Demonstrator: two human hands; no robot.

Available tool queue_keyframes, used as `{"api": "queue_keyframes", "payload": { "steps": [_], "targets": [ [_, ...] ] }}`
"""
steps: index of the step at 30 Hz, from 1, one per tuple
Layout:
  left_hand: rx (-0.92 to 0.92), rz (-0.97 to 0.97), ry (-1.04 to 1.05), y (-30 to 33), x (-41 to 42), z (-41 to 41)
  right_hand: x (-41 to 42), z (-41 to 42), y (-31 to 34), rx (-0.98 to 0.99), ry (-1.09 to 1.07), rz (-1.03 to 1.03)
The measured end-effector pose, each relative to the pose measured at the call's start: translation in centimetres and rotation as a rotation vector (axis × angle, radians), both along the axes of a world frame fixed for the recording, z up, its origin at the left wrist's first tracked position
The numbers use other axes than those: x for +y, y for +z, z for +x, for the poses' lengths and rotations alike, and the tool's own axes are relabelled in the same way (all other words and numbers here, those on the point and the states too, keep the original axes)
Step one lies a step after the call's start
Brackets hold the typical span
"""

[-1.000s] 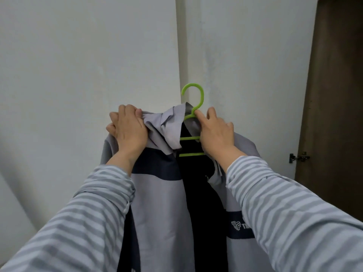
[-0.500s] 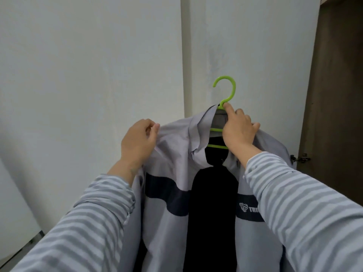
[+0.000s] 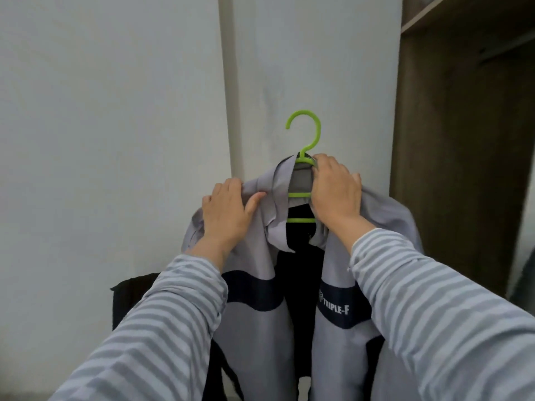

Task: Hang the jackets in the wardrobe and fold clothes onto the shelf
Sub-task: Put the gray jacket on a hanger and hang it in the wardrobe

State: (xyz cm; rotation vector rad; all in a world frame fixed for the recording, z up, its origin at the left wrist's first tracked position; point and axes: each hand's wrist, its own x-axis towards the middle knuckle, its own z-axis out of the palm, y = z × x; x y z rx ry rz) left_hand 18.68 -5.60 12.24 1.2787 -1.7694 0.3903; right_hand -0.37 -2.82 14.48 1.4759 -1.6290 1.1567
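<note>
A grey jacket (image 3: pixel 260 337) with a dark navy band and dark lining hangs open-fronted on a lime green hanger (image 3: pixel 307 140), held up in front of the white wall. My right hand (image 3: pixel 335 195) grips the hanger's neck and the jacket's right shoulder together. Over the left shoulder my left hand (image 3: pixel 228 212) is closed on the grey fabric beside the collar. The hanger's hook stands free above the collar, hooked on nothing. Both my sleeves are grey striped.
A brown wooden wardrobe (image 3: pixel 463 140) stands open at the right, with a shelf edge (image 3: pixel 451 15) near its top. A white pipe (image 3: pixel 228 82) runs down the wall. Dark cloth (image 3: pixel 130 299) shows low behind my left arm.
The jacket and hanger have shifted right, toward the wardrobe, and the collar now sits higher on the hanger. My left hand has moved along the shoulder toward the collar.
</note>
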Motion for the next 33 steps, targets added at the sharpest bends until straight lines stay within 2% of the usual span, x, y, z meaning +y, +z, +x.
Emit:
{"api": "queue_keyframes", "payload": {
  "steps": [3, 7, 13, 22, 27, 33],
  "targets": [
    [0.109, -0.021, -0.019, 0.1, -0.7, -3.0, 0.3, -2.1, -0.1, 0.073, -0.049, -0.026],
    [0.182, -0.059, -0.103, 0.6, -1.5, -8.4, 0.8, -5.8, 0.2, 0.048, -0.230, -0.099],
    [0.196, -0.029, -0.223, 0.9, -4.0, -14.9, 1.4, -12.2, 1.5, 0.212, -0.329, -0.050],
    [0.215, 0.037, -0.356, 0.8, -8.1, -22.7, 0.8, -18.1, 2.5, 0.277, -0.383, 0.095],
    [0.198, 0.082, -0.449, 0.9, -10.6, -28.0, -0.1, -21.7, 2.6, 0.275, -0.521, 0.136],
    [0.172, 0.113, -0.633, 0.5, -14.0, -35.8, -1.8, -26.2, 1.8, 0.175, -0.716, 0.178]
  ]
}}
